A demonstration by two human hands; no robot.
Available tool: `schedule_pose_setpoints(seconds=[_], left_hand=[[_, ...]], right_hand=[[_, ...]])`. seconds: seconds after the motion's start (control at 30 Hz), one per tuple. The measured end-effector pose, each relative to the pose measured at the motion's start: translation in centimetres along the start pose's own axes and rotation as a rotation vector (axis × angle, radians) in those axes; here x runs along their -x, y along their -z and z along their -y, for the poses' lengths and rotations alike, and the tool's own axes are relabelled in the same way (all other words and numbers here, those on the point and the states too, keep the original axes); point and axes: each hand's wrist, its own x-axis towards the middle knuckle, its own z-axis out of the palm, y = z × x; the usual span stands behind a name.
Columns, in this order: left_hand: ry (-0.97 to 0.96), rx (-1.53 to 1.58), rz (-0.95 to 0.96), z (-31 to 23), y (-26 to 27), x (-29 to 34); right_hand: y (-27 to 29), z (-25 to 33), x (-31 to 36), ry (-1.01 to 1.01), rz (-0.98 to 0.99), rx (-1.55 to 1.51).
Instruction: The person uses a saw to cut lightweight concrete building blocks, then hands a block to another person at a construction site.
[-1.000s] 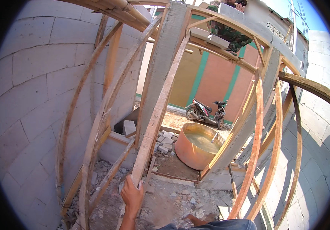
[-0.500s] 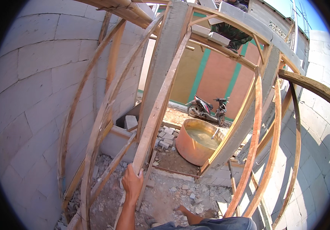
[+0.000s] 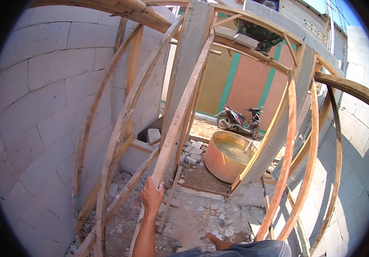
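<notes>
My left hand (image 3: pixel 152 195) is closed around the lower part of a long wooden batten (image 3: pixel 183 112). The batten leans up and away toward the top of a grey concrete column (image 3: pixel 179 68), with its upper end at the timber frame over the opening. The thumb lies along the batten's right side. My right hand is out of view. Just left of my hand, a slanting wooden brace (image 3: pixel 128 186) crosses behind other upright poles (image 3: pixel 122 124).
Grey block walls (image 3: pixel 43 85) stand at both sides. Rubble (image 3: pixel 214 218) covers the ground near a bare foot (image 3: pixel 218 242). Through the opening are a round orange tub (image 3: pixel 218 160) of cloudy water and a motorbike (image 3: pixel 238 121). A person in camouflage trousers (image 3: pixel 257 35) is overhead; several poles (image 3: pixel 287 162) lean at right.
The view has turned slightly left, so the surroundings sit a little farther right. My left hand keeps its grip on the batten, which still leans against the frame.
</notes>
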Motion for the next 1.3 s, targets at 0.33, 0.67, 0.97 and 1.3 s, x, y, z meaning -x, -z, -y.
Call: schedule_pose_setpoints(seconds=[0.33,0.67,0.97,1.3], left_hand=[[0.028,-0.001,-0.028,0.2,-0.4,0.3],[-0.034,-0.028,-0.043,-0.2,-0.2,0.1],[-0.026,-0.048,-0.062,-0.2,0.2,0.1],[-0.019,-0.037,-0.051,-0.4,-0.3,0.1]], right_hand=[[0.0,-3.5,2.3,-0.023,-0.036,0.255],[-0.5,-3.5,2.6,0.000,-0.045,0.292],[-1.3,-4.5,2.1,0.012,-0.033,0.277],[0.2,-5.6,0.6,0.051,0.092,0.102]])
